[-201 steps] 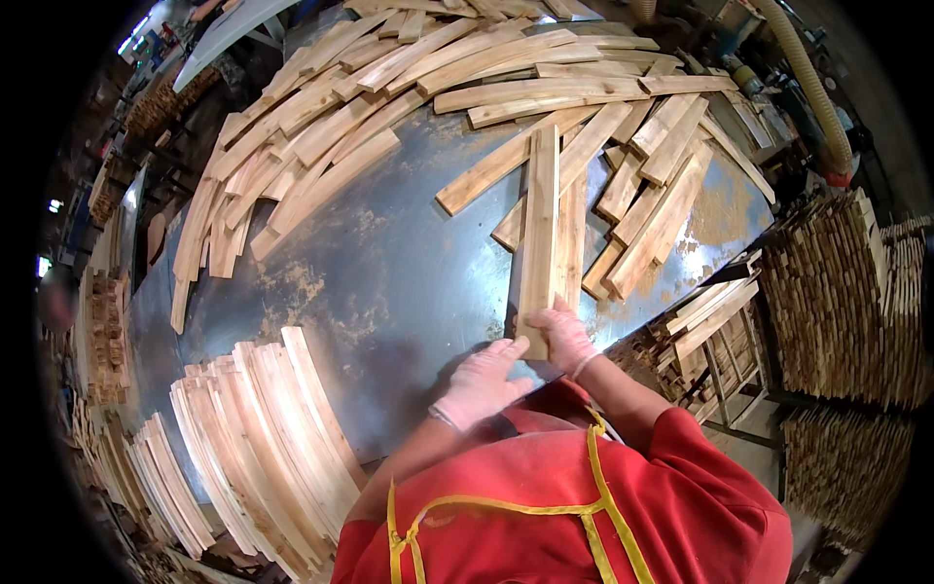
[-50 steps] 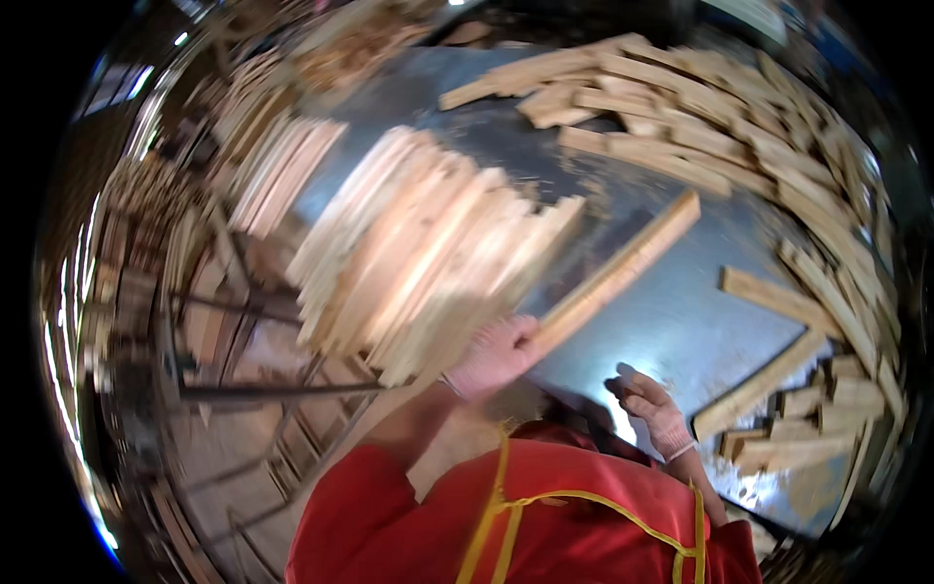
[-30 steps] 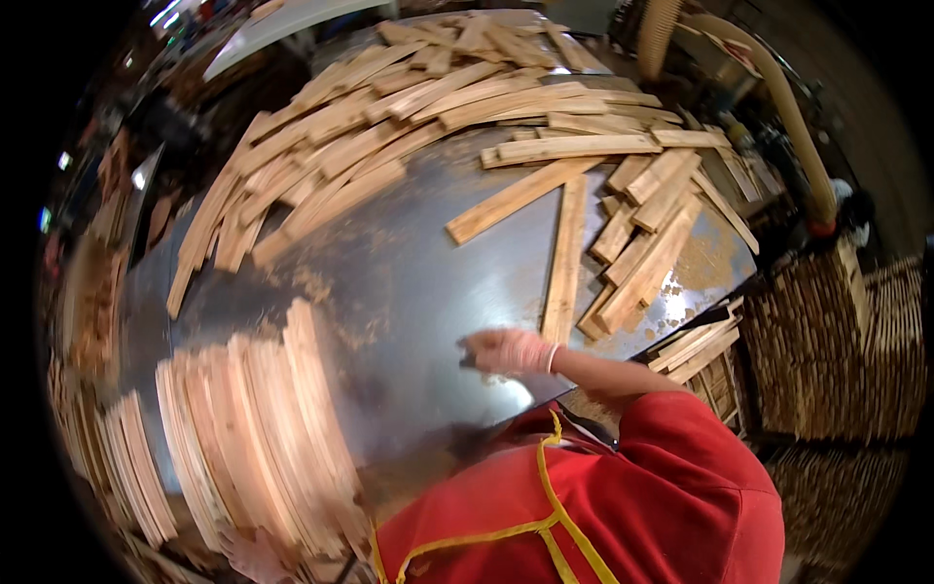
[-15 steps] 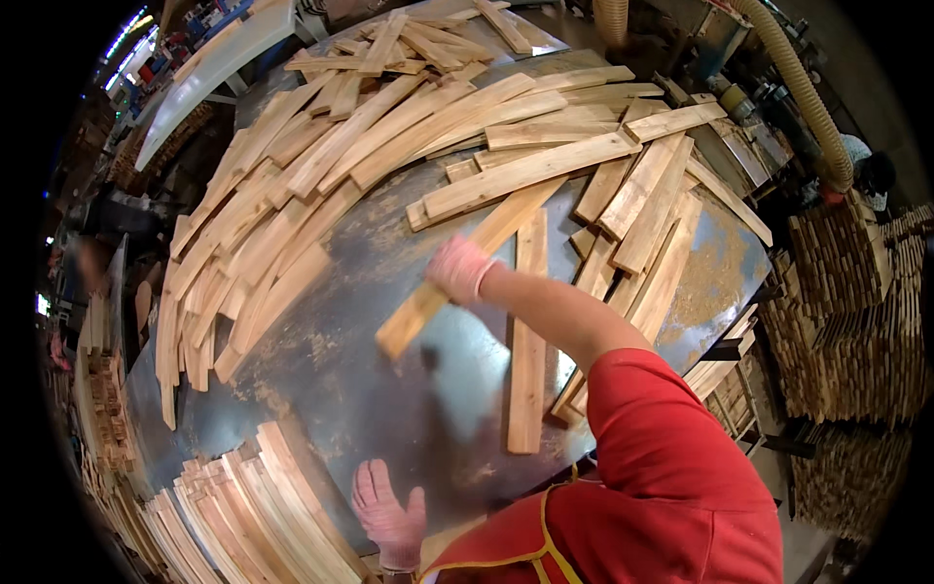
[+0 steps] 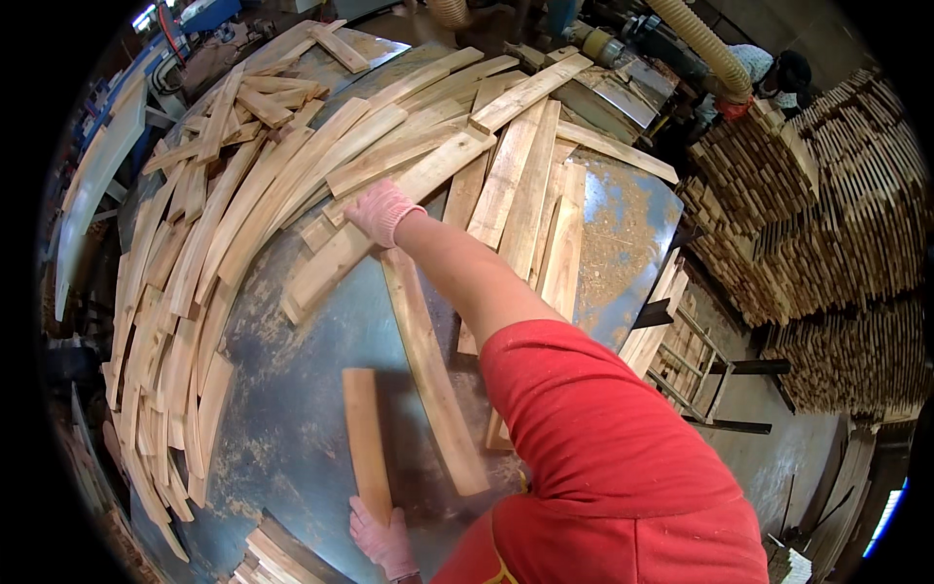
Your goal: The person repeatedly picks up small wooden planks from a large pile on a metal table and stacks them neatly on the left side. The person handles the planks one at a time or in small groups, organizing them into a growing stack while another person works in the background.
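Note:
My left hand (image 5: 383, 541), in a pink glove, grips the lower end of a short wooden board (image 5: 366, 438) near the table's front edge. My right hand (image 5: 385, 211), gloved the same way, reaches across the table with its fingers wrapped over a long pale board (image 5: 443, 170) that lies slanted on other boards. Below the right hand, another narrow plank (image 5: 428, 375) lies lengthwise on the metal table (image 5: 292, 409). The fingertips of my right hand are partly hidden behind its knuckles.
Loose boards (image 5: 195, 282) curve along the table's left and far sides. More planks (image 5: 525, 185) overlap at the right, beside sawdust (image 5: 628, 234). A neat row of boards (image 5: 277, 560) sits at the near left. Tall wood stacks (image 5: 837, 214) and a person (image 5: 769, 68) are beyond the table.
My right hand has let go of the board it carried and grips another farther up. My left hand, open before, now holds a board. The view has swung to the right.

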Demonstrator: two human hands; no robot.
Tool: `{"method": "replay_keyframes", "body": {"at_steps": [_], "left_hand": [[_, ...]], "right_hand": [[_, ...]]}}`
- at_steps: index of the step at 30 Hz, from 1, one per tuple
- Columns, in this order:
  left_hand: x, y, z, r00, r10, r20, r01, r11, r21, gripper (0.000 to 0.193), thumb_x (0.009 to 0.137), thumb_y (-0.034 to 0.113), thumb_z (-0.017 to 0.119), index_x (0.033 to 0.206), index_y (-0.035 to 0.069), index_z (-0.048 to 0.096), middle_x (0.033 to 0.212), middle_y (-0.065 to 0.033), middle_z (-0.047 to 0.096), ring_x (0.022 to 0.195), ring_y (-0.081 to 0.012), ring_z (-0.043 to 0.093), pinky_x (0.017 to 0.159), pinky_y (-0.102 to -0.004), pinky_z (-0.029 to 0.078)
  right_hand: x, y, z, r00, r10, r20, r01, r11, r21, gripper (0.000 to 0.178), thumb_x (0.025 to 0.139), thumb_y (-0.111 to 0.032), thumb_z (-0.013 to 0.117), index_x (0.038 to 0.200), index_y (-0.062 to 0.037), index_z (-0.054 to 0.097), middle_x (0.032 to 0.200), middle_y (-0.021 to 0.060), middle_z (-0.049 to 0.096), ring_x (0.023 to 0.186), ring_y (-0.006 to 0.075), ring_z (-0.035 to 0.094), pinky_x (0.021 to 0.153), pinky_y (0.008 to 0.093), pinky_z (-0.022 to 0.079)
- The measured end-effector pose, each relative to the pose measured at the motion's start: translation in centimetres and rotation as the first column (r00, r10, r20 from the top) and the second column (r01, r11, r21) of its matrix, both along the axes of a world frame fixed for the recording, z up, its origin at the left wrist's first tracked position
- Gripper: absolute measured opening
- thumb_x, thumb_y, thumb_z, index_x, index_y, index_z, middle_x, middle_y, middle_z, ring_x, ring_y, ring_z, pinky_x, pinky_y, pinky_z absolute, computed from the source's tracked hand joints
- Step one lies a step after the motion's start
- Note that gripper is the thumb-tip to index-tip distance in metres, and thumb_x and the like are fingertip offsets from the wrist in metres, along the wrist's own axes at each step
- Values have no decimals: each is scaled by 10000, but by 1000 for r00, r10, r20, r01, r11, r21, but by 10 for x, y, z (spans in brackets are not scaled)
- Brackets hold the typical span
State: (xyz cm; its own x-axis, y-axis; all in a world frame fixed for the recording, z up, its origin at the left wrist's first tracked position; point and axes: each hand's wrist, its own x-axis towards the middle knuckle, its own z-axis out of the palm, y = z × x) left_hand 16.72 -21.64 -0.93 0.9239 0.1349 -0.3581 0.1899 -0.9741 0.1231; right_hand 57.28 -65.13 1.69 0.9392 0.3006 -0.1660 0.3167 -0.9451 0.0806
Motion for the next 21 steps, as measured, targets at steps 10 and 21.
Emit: {"method": "replay_keyframes", "body": {"at_steps": [10,21], "left_hand": [[-26,50,27,742,518,-426,-403,-163,-900,413,1031,249,620,1345,-8,542,1209,-146,628,1068,-273,639,888,-423,574],[-117,147,52,924,380,-47,-380,891,-248,677,994,476,632,1500,30,583,1506,-205,594,1373,-350,561,1177,-456,400]], "right_hand": [[-150,209,63,837,99,-538,439,468,767,859,748,-491,794,1467,-103,526,1214,222,725,1101,364,697,979,437,548],[-401,442,1,712,142,-688,369,757,539,757,1007,-564,586,1400,70,462,1220,311,722,1203,439,692,1030,483,543]]}}
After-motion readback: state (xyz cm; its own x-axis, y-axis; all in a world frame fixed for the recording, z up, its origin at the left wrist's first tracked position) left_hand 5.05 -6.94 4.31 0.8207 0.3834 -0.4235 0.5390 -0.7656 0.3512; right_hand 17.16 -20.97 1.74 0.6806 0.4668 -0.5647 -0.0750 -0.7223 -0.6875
